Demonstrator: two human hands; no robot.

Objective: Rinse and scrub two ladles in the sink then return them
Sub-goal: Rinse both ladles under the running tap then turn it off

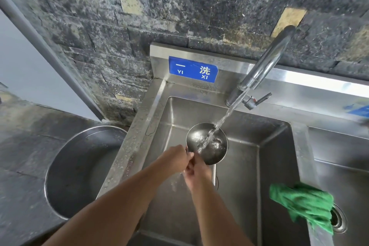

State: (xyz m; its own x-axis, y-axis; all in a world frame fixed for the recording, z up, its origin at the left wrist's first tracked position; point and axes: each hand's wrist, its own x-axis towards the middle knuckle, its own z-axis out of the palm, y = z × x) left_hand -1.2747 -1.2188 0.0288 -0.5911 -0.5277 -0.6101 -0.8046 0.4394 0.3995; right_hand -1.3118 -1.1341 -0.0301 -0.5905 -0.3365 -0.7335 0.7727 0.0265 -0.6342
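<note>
A steel ladle (211, 150) is held bowl-up over the left sink basin (239, 166). Water from the faucet (261, 70) streams into its bowl. My right hand (196, 171) grips the ladle just below the bowl, on the handle, most of which it hides. My left hand (175, 158) touches the bowl's near left rim, fingers closed on it. A second ladle is not visible.
A green cloth (303, 203) hangs over the divider between the two basins. The right basin's drain (338, 219) is partly under it. A large steel pot (79, 171) stands on the dark counter at the left. A stone wall rises behind the sink.
</note>
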